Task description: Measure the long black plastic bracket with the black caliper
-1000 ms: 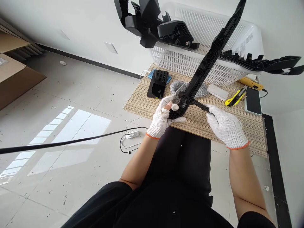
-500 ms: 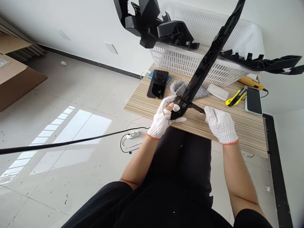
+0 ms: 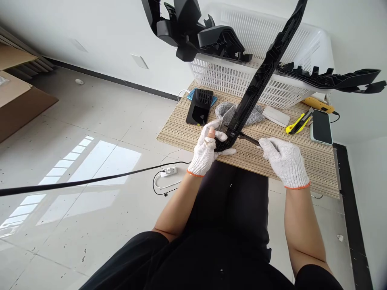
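Observation:
My left hand (image 3: 207, 147), in a white glove with the thumb tip bare, is closed around the lower end of a long black plastic trim piece (image 3: 256, 86). The piece slants up and away to the right, its ribbed inner side showing. My right hand (image 3: 283, 161), gloved in white, pinches the near end of a thin dark strip (image 3: 249, 139). The strip's other end meets the trim piece close to my left fingers; whether it is attached there I cannot tell. Behind the trim piece lies a grey knitted cloth or glove (image 3: 225, 110).
A white basket (image 3: 223, 76) with several black plastic parts (image 3: 217, 38) overhanging its rim stands at the back of the table (image 3: 175, 129). A black phone (image 3: 200, 106) lies left; a yellow cutter (image 3: 298, 122), white block (image 3: 276, 116), another phone (image 3: 321, 127) and yellow tool (image 3: 319, 104) lie right.
My right hand has shifted slightly right and down, and the dark strip now looks narrower, turned more edge-on. My left hand still grips the trim piece. The whole view has shifted slightly.

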A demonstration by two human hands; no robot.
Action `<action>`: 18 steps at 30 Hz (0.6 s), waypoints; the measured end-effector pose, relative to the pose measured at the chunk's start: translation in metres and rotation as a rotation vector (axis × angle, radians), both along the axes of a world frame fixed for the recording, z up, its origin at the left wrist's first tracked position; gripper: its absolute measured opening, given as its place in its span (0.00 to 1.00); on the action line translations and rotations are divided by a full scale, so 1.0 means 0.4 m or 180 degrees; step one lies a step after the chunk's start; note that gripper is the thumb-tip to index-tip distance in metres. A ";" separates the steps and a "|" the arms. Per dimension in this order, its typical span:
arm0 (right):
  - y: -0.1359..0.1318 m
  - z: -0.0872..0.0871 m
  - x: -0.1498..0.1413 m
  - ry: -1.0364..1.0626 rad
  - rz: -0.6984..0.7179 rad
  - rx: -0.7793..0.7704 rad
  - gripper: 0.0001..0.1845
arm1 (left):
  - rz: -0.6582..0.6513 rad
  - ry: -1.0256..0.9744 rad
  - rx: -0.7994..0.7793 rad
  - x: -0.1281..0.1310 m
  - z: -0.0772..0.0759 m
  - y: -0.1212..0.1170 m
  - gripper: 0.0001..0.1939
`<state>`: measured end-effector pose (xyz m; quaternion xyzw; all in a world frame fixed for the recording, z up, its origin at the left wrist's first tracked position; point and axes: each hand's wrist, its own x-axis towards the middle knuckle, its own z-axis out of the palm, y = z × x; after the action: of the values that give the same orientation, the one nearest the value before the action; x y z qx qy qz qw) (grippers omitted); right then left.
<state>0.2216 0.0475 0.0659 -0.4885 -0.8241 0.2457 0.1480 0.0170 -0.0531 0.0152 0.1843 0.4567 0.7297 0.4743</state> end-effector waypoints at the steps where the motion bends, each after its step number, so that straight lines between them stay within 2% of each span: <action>1: 0.002 0.003 0.003 -0.0009 -0.0006 -0.0059 0.32 | -0.0005 0.0006 -0.0006 0.000 -0.001 0.000 0.30; 5: 0.012 0.010 0.013 -0.0036 0.0073 -0.0342 0.30 | -0.0052 0.0057 -0.0017 -0.002 -0.004 -0.003 0.29; 14: 0.006 0.016 0.024 0.0037 0.0025 -0.0339 0.29 | -0.0109 -0.0020 0.0094 -0.007 -0.019 -0.004 0.28; 18: 0.011 0.007 0.032 0.0041 0.0174 -0.0331 0.28 | -0.0117 0.0005 0.0075 -0.008 -0.021 -0.005 0.28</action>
<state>0.2342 0.0519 0.0688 -0.4713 -0.8223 0.2953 0.1208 0.0139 -0.0551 0.0067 0.1988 0.4450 0.7261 0.4850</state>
